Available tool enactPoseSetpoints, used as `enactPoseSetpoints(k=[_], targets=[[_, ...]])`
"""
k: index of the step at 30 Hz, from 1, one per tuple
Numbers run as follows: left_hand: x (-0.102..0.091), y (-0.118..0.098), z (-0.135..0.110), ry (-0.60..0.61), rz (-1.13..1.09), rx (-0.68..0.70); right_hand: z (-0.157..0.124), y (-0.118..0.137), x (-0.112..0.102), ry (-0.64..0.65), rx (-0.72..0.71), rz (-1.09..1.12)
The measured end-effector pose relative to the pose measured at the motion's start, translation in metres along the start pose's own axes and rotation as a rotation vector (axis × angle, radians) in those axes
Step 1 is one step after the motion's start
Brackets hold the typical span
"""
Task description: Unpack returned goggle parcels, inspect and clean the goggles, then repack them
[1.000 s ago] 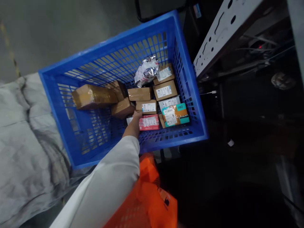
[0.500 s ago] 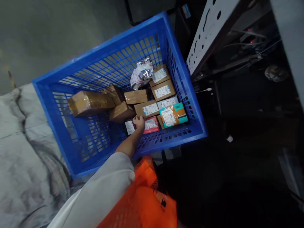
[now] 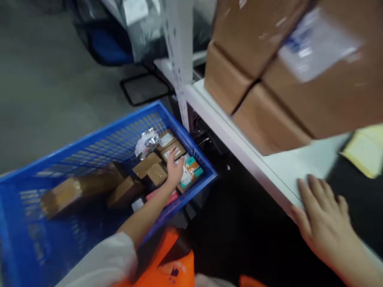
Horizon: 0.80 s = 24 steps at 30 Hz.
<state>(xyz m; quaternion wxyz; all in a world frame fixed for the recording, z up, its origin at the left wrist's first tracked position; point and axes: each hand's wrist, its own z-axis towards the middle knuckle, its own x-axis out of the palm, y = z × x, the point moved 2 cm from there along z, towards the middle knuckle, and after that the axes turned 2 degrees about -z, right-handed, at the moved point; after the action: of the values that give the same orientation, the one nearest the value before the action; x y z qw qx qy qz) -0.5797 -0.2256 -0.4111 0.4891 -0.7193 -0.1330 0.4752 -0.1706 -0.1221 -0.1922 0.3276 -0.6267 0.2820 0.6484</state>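
Note:
My left hand (image 3: pixel 174 169) is inside the blue plastic basket (image 3: pixel 185 194), its fingers apart over several small cardboard boxes. Just right of it lies a teal and orange parcel box (image 3: pixel 192 172) with a white label. A small brown box (image 3: pixel 157 174) is close on its left. Farther back are a labelled brown box (image 3: pixel 166 138) and a silvery plastic parcel (image 3: pixel 146 142). A red box (image 3: pixel 173 197) lies partly behind my forearm. My right hand (image 3: pixel 324 213) rests flat with spread fingers on the white tabletop (image 3: pixel 302 159), near its edge.
Large brown cartons (image 3: pixel 269 115) stand on the table, one bearing a clear label pouch. A yellow envelope (image 3: pixel 365 153) lies at the right. A white perforated post (image 3: pixel 179 52) rises behind the basket's corner. Beyond it is a blue and black chair (image 3: pixel 109 44).
The view has swung right and up, bringing the table, cartons and my right hand into sight. My left hand has moved from the red box toward the teal and orange box.

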Motion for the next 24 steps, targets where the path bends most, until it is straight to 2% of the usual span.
enactPoseSetpoints(k=[2,4,6,8,9,11,13,16,18,20,22,24], targets=[[-0.019,-0.089,-0.015,-0.033,-0.344,0.341,0.002,0.001,0.002,-0.045,-0.026,-0.009],[-0.034,-0.177,-0.030,-0.006,-0.525,0.535,0.005,0.001,0.002,-0.093,-0.030,-0.007],[-0.043,-0.259,-0.041,-0.010,-0.539,0.620,0.006,0.002,0.001,-0.110,-0.023,0.026],[-0.045,-0.330,-0.048,-0.035,-0.455,0.702,0.003,0.003,-0.003,-0.127,-0.005,0.088],[-0.043,-0.360,-0.051,-0.036,-0.420,0.718,-0.001,0.004,-0.007,-0.152,0.011,0.126],[-0.034,-0.403,-0.056,-0.019,-0.406,0.649,-0.014,0.004,-0.015,-0.243,0.038,0.202],[-0.022,-0.426,-0.062,-0.011,-0.459,0.472,-0.028,0.004,-0.024,-0.350,0.033,0.324],[-0.006,-0.437,-0.077,-0.019,-0.551,0.256,-0.034,-0.002,-0.037,-0.415,0.071,0.882],[-0.002,-0.439,-0.087,-0.006,-0.572,0.237,-0.018,-0.011,-0.049,-0.412,0.165,1.288],[-0.004,-0.439,-0.098,0.001,-0.575,0.264,0.011,-0.019,-0.067,-0.410,0.235,1.499],[-0.008,-0.438,-0.109,-0.004,-0.574,0.299,0.046,-0.019,-0.089,-0.378,0.239,1.699],[-0.012,-0.437,-0.121,-0.015,-0.566,0.358,0.076,-0.009,-0.111,-0.347,0.184,1.930]])
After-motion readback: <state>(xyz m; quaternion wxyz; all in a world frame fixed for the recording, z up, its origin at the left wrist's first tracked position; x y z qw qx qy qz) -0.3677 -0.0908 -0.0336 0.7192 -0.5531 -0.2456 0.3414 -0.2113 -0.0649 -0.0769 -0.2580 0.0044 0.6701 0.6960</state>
